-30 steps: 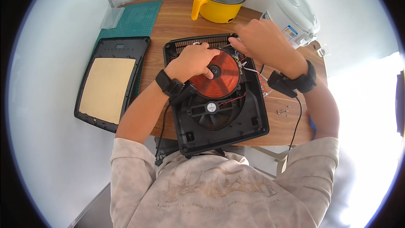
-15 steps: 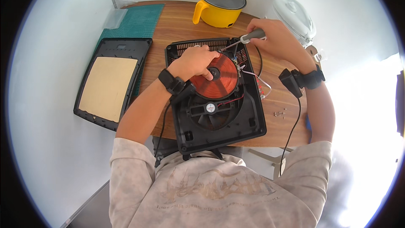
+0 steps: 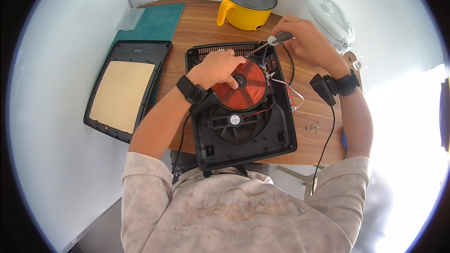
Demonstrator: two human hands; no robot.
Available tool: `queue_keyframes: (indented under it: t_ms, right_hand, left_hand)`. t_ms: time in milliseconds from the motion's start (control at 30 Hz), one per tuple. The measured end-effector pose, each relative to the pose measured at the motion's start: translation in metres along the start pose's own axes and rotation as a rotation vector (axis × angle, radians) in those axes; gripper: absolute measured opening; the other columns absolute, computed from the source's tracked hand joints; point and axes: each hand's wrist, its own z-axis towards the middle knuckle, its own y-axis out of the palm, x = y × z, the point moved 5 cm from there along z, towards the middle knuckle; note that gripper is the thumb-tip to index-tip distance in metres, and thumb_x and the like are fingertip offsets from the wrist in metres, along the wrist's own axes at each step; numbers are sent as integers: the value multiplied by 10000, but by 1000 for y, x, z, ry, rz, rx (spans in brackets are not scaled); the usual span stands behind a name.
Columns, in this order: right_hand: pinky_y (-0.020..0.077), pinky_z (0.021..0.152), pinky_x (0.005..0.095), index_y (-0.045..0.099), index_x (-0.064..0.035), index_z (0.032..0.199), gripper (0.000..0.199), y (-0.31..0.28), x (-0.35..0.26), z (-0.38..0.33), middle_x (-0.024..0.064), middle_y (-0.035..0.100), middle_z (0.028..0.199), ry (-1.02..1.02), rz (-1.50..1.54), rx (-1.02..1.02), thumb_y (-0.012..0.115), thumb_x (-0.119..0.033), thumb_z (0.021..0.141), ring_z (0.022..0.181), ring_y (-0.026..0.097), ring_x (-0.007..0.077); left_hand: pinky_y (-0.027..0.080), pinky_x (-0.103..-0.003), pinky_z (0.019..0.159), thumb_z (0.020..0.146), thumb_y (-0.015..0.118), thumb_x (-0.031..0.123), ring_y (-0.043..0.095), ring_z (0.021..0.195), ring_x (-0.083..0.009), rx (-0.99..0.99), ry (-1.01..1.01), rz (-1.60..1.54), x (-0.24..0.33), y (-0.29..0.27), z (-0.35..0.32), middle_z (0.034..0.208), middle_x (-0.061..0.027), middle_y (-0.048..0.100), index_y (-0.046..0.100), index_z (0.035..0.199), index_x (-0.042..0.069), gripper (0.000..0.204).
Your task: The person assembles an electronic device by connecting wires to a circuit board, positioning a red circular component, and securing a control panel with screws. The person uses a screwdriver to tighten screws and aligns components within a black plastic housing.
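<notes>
Counted relative to the opened cooker (image 3: pixel 241 107): one coil (image 3: pixel 246 86) and one fan (image 3: pixel 233 124) inside; one screwdriver (image 3: pixel 274 41) above; one yellow pot (image 3: pixel 246 7) behind; one panel (image 3: pixel 124 89) left; two hands.

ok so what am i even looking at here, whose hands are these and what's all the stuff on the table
There is no robot here. The picture comes from a wide-angle camera worn on a person's head, looking down at their own two hands, which is why straight edges bend near the rim.

On the wooden table lies an opened black cooker base, with a round copper-coloured coil and a fan inside. The left hand rests on the coil. The right hand holds a screwdriver with its tip down at the far edge of the base.

To the left lies the removed top panel, black with a beige middle, partly on a green cutting mat. At the back stand a yellow pot with a lid and a white appliance. A few small screws lie to the right.
</notes>
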Motion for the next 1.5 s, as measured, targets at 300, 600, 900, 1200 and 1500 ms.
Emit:
queue_keyframes:
  t_ms: [300,600,900,1200,1500]
  right_hand:
    - [580,844,388,663,27,1040,360,3,4,4,128,642,1070,-23,13,-33,539,220,762,987,664,330]
    - [591,804,370,669,13,998,362,1,35,30,114,645,1061,-106,-24,-115,548,220,727,989,656,316]
    - [573,779,379,673,22,949,299,1,26,59,107,645,961,-303,-41,-169,583,206,730,919,657,321]
    - [516,794,411,672,-3,884,278,1,31,51,87,645,946,-250,27,-139,591,183,693,919,635,328]
    - [536,769,406,681,-18,926,317,0,39,48,82,645,977,-194,61,-136,586,193,710,914,638,326]
  left_hand:
    - [513,-432,964,645,926,335,615,1162,-349,9,14,-3,-3,3,1,1290,-128,614,567,1421,143,877]
    - [519,-438,956,636,926,340,620,1166,-350,-1,2,1,0,0,0,1317,-132,610,575,1419,148,879]
    - [519,-436,968,638,925,339,622,1168,-355,4,-1,-16,-1,0,-2,1340,-133,607,576,1425,156,880]
    - [515,-427,967,646,923,338,619,1166,-353,-1,-5,-20,-3,1,-1,1309,-131,616,578,1426,155,872]
    - [516,-421,959,649,923,332,622,1153,-348,1,4,-22,-1,0,0,1297,-126,620,579,1422,141,868]
